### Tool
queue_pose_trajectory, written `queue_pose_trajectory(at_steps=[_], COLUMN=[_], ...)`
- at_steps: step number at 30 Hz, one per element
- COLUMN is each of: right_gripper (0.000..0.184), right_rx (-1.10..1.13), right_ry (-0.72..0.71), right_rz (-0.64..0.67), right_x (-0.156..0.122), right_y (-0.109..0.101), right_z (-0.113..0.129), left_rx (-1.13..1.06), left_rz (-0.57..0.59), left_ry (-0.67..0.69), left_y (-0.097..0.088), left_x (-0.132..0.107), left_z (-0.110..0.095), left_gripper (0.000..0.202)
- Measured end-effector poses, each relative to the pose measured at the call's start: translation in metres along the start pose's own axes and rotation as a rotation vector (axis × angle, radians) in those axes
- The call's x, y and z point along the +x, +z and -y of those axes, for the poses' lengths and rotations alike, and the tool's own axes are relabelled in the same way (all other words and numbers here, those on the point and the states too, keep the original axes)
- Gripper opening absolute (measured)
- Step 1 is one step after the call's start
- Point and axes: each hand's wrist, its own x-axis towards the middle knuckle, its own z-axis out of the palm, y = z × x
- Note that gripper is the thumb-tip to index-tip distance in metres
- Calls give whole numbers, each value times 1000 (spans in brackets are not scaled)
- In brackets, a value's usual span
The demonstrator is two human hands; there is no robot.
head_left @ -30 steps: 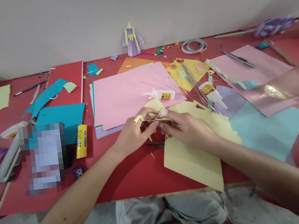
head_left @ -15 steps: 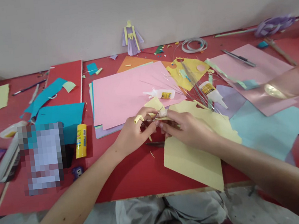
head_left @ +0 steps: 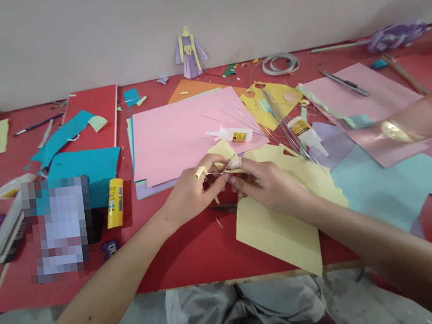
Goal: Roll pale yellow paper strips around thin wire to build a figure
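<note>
My left hand (head_left: 192, 186) pinches a thin wire with a small rolled piece of yellow paper (head_left: 200, 172) beside its fingers. Fingertip to fingertip with it, my right hand (head_left: 267, 179) is closed on the same wire-and-paper piece, a pale wrap showing on one finger. The fingers hide much of the held piece. A large pale yellow paper sheet (head_left: 281, 232) lies under my right hand. Behind the hands, a small white glue bottle (head_left: 239, 135) rests on a pink paper stack (head_left: 181, 129). A dark blade-like tool (head_left: 224, 208) lies just below the fingers.
A yellow glue stick (head_left: 115, 203) stands left. A second glue bottle (head_left: 306, 135) lies right among thin wires. A paper doll (head_left: 189, 56) stands against the wall. A cutter (head_left: 345, 83) lies on pink paper. Another person's arm (head_left: 424, 112) reaches in from the right.
Both hands keep nearly the same pinch on the wire and yellow paper. The view has shifted very slightly; nothing else has visibly moved.
</note>
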Motion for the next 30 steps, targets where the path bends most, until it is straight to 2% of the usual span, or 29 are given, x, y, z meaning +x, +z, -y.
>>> queue_pose_trajectory(at_steps=[10,30], right_gripper=[18,12], right_rx=[13,-9], right_ry=[1,-15], right_rz=[6,-17], right_x=[0,0], right_y=[1,1], right_z=[-2,-4], left_rx=[0,24], left_rz=[16,25], left_ry=[-7,14], left_y=[0,0], left_x=[0,0], left_z=[-1,-1], left_gripper=[23,24])
